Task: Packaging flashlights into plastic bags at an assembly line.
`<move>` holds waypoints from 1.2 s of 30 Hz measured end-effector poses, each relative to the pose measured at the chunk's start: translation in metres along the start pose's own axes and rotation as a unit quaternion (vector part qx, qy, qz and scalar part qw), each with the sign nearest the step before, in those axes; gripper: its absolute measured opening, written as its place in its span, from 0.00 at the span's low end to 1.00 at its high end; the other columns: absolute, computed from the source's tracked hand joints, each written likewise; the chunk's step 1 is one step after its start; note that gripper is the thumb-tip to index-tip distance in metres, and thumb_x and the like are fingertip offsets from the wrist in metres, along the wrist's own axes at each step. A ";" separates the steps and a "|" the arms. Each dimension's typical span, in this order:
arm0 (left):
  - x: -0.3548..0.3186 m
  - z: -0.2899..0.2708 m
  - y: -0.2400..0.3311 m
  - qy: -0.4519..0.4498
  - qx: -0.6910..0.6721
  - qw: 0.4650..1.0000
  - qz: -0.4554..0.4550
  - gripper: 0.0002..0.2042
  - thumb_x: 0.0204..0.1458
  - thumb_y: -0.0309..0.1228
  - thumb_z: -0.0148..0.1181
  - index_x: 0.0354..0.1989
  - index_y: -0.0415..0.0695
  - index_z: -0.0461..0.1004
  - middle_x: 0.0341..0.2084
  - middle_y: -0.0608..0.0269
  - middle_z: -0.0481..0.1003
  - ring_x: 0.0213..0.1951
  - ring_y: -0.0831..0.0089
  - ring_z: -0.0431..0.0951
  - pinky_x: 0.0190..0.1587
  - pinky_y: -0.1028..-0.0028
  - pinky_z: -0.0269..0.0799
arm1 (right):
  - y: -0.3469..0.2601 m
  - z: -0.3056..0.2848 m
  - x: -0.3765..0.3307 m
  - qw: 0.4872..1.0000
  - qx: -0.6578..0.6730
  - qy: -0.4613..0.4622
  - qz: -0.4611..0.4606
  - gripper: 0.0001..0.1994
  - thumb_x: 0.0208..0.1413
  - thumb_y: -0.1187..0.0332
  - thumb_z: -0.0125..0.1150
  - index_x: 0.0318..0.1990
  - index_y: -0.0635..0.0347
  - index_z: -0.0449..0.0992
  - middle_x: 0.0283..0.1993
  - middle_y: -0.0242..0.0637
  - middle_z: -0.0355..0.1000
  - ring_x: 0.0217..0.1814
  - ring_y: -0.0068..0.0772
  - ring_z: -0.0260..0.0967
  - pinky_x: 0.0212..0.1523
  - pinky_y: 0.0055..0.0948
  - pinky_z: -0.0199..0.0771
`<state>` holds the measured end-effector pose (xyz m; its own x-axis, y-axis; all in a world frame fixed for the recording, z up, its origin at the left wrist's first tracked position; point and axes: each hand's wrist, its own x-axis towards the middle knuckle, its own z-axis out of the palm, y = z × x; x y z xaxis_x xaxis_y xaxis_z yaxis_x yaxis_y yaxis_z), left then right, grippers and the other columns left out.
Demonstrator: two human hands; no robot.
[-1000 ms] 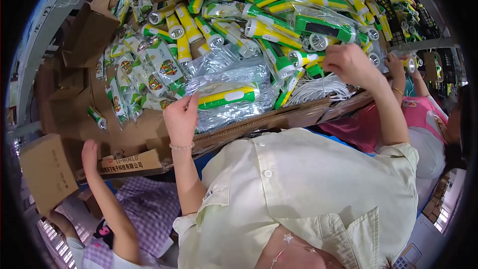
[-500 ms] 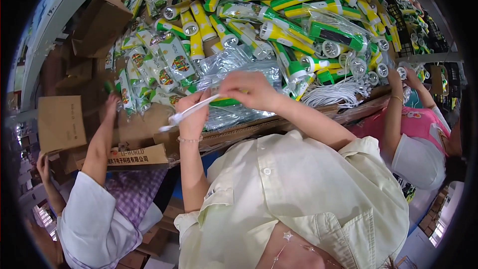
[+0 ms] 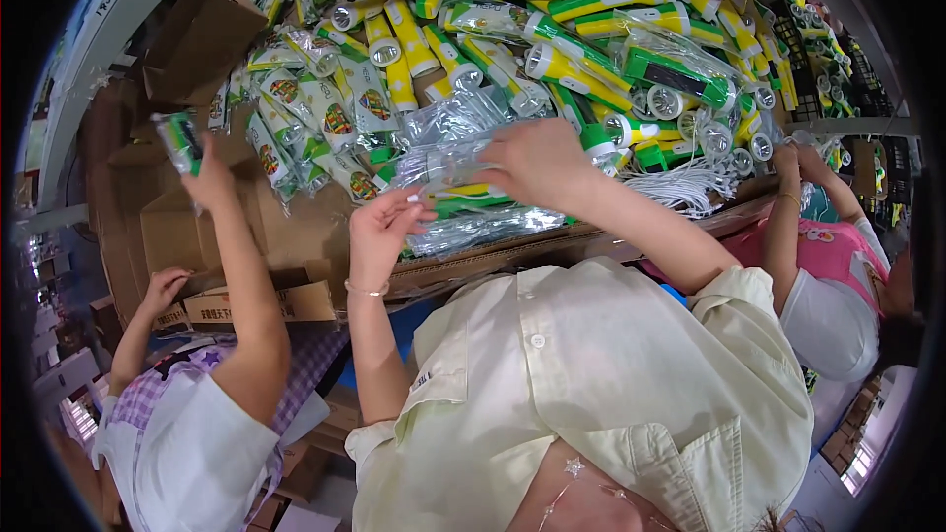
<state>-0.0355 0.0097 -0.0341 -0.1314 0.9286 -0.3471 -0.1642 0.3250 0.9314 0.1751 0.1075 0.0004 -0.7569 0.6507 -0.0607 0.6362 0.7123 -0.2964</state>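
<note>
Torch between the left grip [image 3: 379,227] and right grip [image 3: 542,163]: green and yellow. Plastic bags [image 3: 503,227] beneath both grips: clear, with silvery glare. Cables [image 3: 680,187] to the right of the right grip: white. Torch pile [image 3: 581,74] beyond the right grip: yellow and green bodies. Packaged cards [image 3: 370,103] beyond the left grip: white and green, multicoloured print. Carton [image 3: 202,44], further left: plain brown. Shirt [image 3: 611,365] below both grips: plain pale cream. Co-worker's apron [image 3: 313,365] left of the left grip: purple-and-white check. Co-worker's garment [image 3: 833,251], far right of the right grip: pink.
</note>
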 end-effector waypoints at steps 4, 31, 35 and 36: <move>0.005 -0.004 -0.010 0.039 0.161 0.985 0.055 0.05 0.51 0.21 0.57 0.34 0.34 0.77 0.22 0.61 0.77 0.24 0.76 0.79 0.24 0.80 0.72 | -0.032 0.044 0.023 0.958 0.129 0.242 -0.086 0.08 0.42 0.60 0.66 0.28 0.50 0.76 0.28 0.25 0.72 0.35 0.28 0.71 0.43 0.37 0.69; 0.128 -0.218 0.131 0.495 0.255 0.799 0.227 0.09 0.54 0.30 0.56 0.29 0.35 0.74 0.21 0.60 0.76 0.26 0.76 0.77 0.29 0.80 0.70 | 0.040 0.039 0.018 0.969 0.149 0.197 0.018 0.07 0.42 0.66 0.67 0.27 0.54 0.76 0.27 0.31 0.72 0.31 0.34 0.70 0.31 0.30 0.70; 0.169 -0.319 0.107 0.505 0.258 0.802 0.188 0.12 0.52 0.31 0.59 0.36 0.32 0.75 0.28 0.52 0.78 0.32 0.70 0.81 0.32 0.75 0.78 | 0.030 0.074 0.016 0.975 0.091 0.203 0.023 0.12 0.44 0.59 0.64 0.37 0.51 0.75 0.39 0.27 0.69 0.43 0.32 0.67 0.36 0.29 0.72; 0.175 -0.283 0.113 0.588 0.469 0.651 0.103 0.15 0.51 0.30 0.59 0.42 0.32 0.73 0.34 0.49 0.78 0.36 0.69 0.80 0.37 0.72 0.77 | 0.033 0.083 0.014 0.975 0.067 0.206 0.059 0.12 0.43 0.61 0.65 0.36 0.52 0.75 0.38 0.29 0.69 0.42 0.33 0.67 0.36 0.30 0.72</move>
<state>-0.3536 0.1585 -0.0207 -0.8041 0.3701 0.4653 0.5724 0.6936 0.4374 0.1732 0.1185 -0.0892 -0.5385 0.7957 0.2773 0.6683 0.6037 -0.4347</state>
